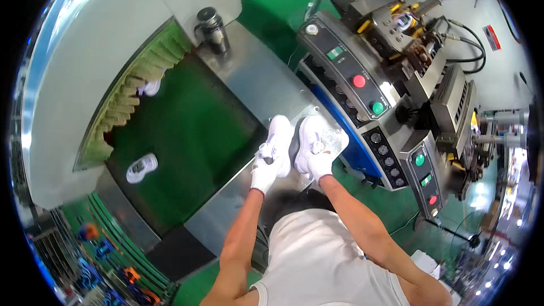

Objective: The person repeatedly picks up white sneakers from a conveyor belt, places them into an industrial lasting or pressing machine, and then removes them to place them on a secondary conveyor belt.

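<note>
My left hand, in a white glove, is closed round the heel end of a white sneaker. A second white sneaker lies beside it, gripped at its heel end by my gloved right hand. Both shoes point away from me, with lilac-grey accents near their openings. They are side by side over the metal ledge between the green belt and the machine. My fingers are partly hidden against the shoes.
At left a green conveyor belt carries one white shoe and another by the strip curtain of a pale housing. A metal thermos stands at the far ledge. A machine with button panels rises at right.
</note>
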The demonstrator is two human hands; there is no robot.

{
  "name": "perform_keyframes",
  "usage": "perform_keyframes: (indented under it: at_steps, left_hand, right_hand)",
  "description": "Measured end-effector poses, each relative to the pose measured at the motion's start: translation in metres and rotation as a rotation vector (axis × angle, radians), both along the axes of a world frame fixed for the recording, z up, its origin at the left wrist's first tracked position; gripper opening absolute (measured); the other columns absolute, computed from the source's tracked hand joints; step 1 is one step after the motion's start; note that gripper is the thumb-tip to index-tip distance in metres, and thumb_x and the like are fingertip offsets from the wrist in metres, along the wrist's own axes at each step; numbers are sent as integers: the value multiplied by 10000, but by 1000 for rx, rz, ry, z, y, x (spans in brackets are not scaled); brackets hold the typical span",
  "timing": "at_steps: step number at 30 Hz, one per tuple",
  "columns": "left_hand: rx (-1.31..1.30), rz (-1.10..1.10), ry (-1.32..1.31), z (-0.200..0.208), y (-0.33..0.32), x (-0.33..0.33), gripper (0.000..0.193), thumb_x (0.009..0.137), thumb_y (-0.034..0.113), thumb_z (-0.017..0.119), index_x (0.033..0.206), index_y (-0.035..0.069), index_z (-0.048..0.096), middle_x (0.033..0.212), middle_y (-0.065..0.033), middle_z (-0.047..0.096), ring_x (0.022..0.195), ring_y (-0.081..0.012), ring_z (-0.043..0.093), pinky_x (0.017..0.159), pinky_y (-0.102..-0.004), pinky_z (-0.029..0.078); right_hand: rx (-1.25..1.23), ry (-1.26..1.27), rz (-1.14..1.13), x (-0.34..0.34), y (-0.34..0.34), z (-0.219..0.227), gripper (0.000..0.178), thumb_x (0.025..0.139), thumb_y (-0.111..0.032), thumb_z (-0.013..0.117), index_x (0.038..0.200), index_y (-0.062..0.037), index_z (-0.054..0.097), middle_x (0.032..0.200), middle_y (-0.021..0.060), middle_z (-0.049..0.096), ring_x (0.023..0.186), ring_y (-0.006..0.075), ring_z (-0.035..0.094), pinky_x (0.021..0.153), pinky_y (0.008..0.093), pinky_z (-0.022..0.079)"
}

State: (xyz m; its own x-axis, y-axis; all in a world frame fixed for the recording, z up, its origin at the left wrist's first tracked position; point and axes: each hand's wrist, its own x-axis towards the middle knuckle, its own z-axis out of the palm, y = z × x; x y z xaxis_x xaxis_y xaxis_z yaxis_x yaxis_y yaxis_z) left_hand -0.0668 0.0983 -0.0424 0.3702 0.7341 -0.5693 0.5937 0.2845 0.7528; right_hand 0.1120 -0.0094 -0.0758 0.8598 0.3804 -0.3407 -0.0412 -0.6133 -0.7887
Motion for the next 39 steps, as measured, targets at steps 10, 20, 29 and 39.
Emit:
perform_keyframes:
  at_steps: [10,20,29,39]
  left_hand:
    - [65,-596,94,121,-56,91,557,848,354,780,1253,18,597,1167,-170,694,1058,-306,685,900,-418,545]
    - [187,-1371,-246,175,-284,167,795,875,191,766,1522,-48,372,1490,-204,498,1361,-281,495,1132,-377,393]
    - [58,-1957,-748,256,-572,189,618,827,259,797,1314,-52,578,1278,-196,651,1206,-262,612,1020,-392,483]
    - [708,-2185,-958,241,-923,190,674,909,490,619,1426,95,447,1250,-234,666,1136,-434,646,994,-492,461]
  right_hand:
    - [394,166,-257,-5,-155,153,662,846,-111,765,1434,9,484,1372,131,604,1248,209,583,1068,351,478]
    - [470,-89,-1171,-96,-377,246,810,730,-246,890,1408,3,526,1291,118,646,1176,172,605,1045,320,480]
    - [419,-779,-1854,-218,-572,284,722,773,-97,809,1415,13,497,1326,132,607,1189,209,602,1029,350,484]
    - [-405,-420,-2176,-254,-814,287,754,777,-255,758,1446,-37,486,1293,266,636,1178,443,621,1002,454,509]
